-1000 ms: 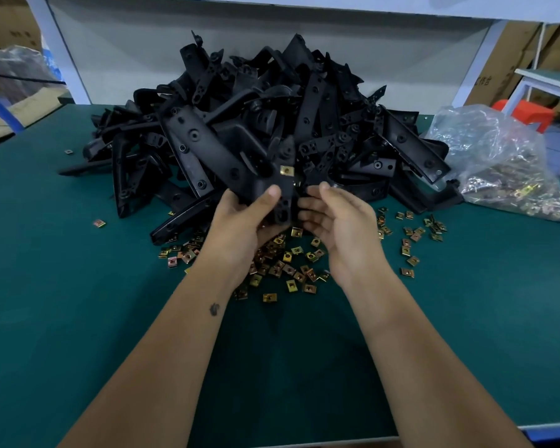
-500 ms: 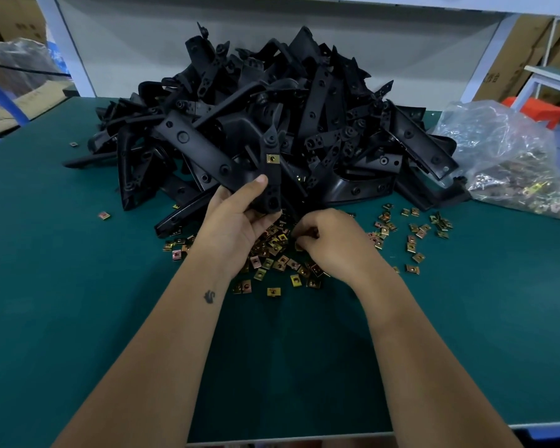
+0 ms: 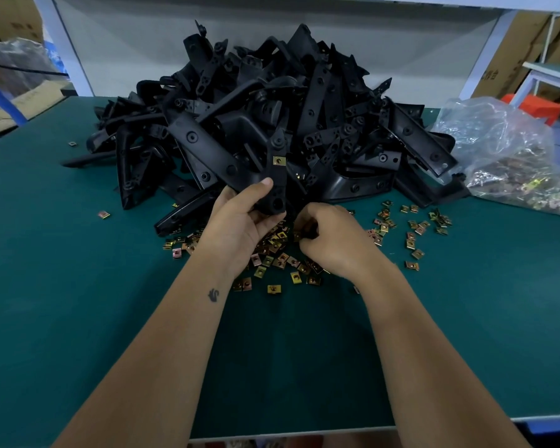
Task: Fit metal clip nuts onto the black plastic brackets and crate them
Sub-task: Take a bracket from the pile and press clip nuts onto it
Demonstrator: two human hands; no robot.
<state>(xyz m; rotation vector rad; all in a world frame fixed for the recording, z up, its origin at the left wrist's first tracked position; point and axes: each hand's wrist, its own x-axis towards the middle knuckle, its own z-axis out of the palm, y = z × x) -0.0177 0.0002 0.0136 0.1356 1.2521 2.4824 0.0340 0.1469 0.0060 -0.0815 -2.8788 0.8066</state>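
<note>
My left hand (image 3: 240, 221) grips a black plastic bracket (image 3: 277, 185) upright in front of the heap; a brass clip nut (image 3: 278, 161) sits on its upper arm. My right hand (image 3: 333, 239) is down among the loose clip nuts (image 3: 278, 260) on the green table, fingers curled and pinching at them; what it holds is hidden by the fingers. A big heap of black brackets (image 3: 272, 118) rises behind both hands.
More clip nuts (image 3: 414, 231) lie scattered to the right, with single ones at the left (image 3: 104, 215). A clear plastic bag of nuts (image 3: 511, 156) rests at the right. The green table (image 3: 78, 318) has a front edge near me. Cardboard boxes (image 3: 530, 43) stand behind.
My right hand left the bracket and dropped onto the loose clip nuts, fingers curling. My left hand kept the bracket, now held a little higher.
</note>
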